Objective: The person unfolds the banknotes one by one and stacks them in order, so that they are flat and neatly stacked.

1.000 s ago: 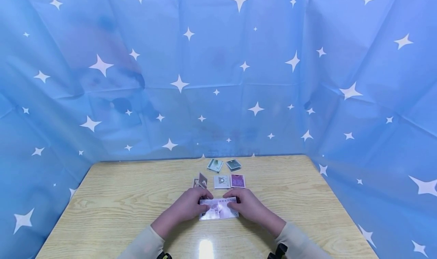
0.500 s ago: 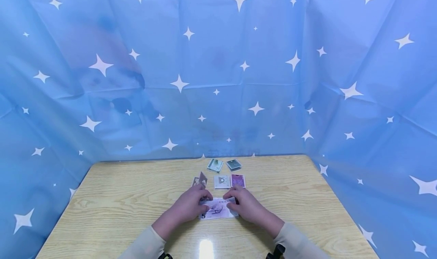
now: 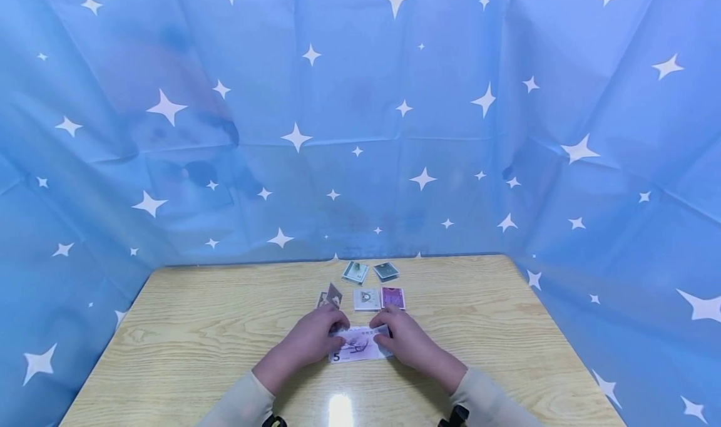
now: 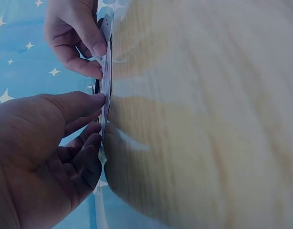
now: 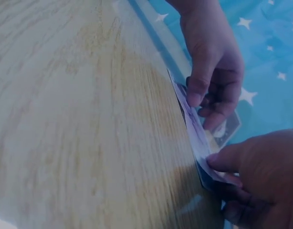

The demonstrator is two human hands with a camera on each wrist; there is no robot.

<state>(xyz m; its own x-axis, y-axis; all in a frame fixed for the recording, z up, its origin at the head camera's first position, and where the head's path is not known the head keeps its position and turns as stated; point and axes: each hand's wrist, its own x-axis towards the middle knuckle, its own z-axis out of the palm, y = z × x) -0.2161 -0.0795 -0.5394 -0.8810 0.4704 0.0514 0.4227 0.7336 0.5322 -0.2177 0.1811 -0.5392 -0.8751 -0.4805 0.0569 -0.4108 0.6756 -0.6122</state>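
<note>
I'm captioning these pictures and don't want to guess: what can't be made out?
Purple note, right end: head view, partly covered by the right hand.
Brown folded note, near edge: head view, behind the left hand.
Dark green folded note, fine print: head view, too small.
Left sleeve: head view, cut off by the bottom edge.

Looks bright and even in the head view, cool-toned over the starry cloth (image 3: pixel 360 133) beyond the fingers (image 3: pixel 339 318). Glares white on the wooden table (image 3: pixel 225 339), nearer the wearer than the fingers. Darkens softly beside the left hand (image 3: pixel 306 339) and right hand (image 3: pixel 410 339). Shows a legible large 5 on the purple banknote (image 3: pixel 358 344) between the fingers, with finer print too small to read. Turns dim, hazy and bluish in both wrist views, blurring the grain away from the fingers and shading darkest just beside the nearer fingertips (image 4: pixel 98 99).
</note>
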